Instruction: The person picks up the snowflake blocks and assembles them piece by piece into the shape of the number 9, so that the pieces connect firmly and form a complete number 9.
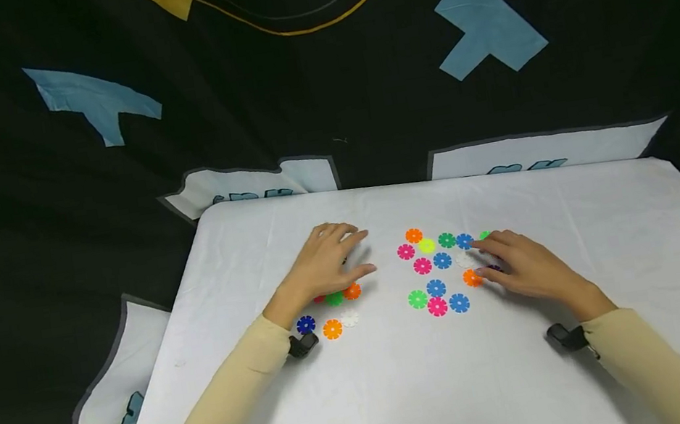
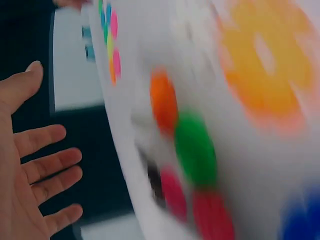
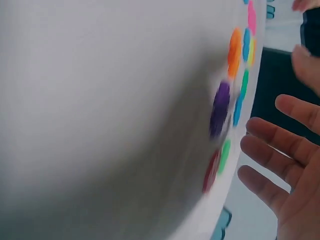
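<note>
My left hand (image 1: 324,262) hovers over the left group of notched plastic discs, its fingers loosely extended and holding nothing. An orange disc (image 1: 352,291), a green disc (image 2: 195,149) and a dark blue disc (image 1: 306,325) lie below it, with others partly hidden. My right hand (image 1: 519,264) is above the right side of the second group, fingers apart and nothing gripped. Near its fingertips are a blue disc (image 1: 464,241) and an orange disc (image 1: 472,278). A purple disc (image 3: 220,110) lies under that hand, mostly covered in the head view.
Between the hands lie several more discs, among them a yellow disc (image 1: 427,246) and a pink disc (image 1: 437,307). All rest on a white-covered table (image 1: 406,392). Behind it hangs a black cloth (image 1: 310,99) with blue tape pieces.
</note>
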Action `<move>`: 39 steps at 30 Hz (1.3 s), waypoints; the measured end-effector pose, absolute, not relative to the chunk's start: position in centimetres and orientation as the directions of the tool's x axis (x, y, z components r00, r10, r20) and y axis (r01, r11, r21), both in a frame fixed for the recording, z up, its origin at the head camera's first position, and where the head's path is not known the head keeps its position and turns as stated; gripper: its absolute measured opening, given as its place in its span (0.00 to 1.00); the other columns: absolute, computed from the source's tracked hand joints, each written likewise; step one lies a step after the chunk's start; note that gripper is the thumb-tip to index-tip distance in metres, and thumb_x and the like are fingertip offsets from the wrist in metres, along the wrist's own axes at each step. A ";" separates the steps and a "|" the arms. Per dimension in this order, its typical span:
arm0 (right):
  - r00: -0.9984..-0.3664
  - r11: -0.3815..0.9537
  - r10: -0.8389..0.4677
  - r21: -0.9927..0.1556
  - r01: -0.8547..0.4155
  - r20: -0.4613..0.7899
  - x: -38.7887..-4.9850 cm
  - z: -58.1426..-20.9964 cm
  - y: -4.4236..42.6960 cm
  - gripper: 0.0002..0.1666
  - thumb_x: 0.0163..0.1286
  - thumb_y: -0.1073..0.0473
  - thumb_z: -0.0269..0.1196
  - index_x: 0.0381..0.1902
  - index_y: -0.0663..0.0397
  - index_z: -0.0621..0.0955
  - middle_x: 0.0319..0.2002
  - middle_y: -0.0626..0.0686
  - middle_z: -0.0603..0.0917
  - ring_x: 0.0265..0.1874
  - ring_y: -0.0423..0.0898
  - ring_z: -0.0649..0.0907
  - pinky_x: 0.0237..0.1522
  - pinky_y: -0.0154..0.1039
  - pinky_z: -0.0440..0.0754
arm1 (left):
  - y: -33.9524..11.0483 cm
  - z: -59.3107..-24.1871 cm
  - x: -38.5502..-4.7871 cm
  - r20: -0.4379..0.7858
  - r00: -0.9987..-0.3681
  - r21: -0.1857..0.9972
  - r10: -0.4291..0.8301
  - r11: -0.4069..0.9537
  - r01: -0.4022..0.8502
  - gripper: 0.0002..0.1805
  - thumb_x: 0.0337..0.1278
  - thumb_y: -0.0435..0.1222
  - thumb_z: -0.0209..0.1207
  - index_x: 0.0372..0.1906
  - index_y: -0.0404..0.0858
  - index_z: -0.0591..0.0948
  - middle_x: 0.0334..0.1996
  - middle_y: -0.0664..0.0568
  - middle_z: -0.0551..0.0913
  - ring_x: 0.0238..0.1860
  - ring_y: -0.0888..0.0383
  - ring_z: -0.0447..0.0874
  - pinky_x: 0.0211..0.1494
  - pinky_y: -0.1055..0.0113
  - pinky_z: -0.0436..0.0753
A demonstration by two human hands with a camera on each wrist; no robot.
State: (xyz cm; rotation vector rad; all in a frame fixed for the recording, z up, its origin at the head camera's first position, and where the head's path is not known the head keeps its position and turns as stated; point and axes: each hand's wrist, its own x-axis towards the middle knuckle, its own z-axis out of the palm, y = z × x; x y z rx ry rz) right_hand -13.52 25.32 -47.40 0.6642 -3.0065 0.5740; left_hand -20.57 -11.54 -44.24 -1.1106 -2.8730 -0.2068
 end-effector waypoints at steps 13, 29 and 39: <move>-0.874 0.819 -0.481 -0.323 -0.474 0.064 -16.5 -48.8 20.7 0.32 0.60 0.49 0.71 0.61 0.49 0.79 0.39 0.50 0.76 0.35 0.44 0.73 0.38 0.39 0.75 | -3.6 -48.0 -21.4 -0.045 -0.639 0.288 0.768 0.622 0.728 0.27 0.55 0.56 0.65 0.57 0.50 0.83 0.48 0.56 0.77 0.47 0.60 0.71 0.54 0.67 0.72; -0.913 0.805 -0.406 -0.456 -0.380 0.045 -16.8 -49.9 20.7 0.19 0.57 0.54 0.73 0.45 0.54 0.82 0.42 0.51 0.79 0.45 0.50 0.76 0.51 0.49 0.76 | -2.6 -49.2 -21.6 -0.027 -0.673 0.422 0.739 0.619 0.662 0.17 0.53 0.50 0.69 0.46 0.48 0.86 0.44 0.58 0.76 0.48 0.61 0.71 0.55 0.65 0.69; -0.918 0.781 -0.389 -0.501 -0.372 0.076 -16.4 -49.8 20.5 0.21 0.59 0.57 0.72 0.47 0.55 0.78 0.39 0.51 0.80 0.41 0.49 0.75 0.47 0.45 0.74 | -3.1 -49.5 -21.2 0.011 -0.681 0.526 0.732 0.575 0.627 0.15 0.50 0.47 0.70 0.41 0.45 0.84 0.41 0.58 0.79 0.45 0.61 0.73 0.60 0.63 0.70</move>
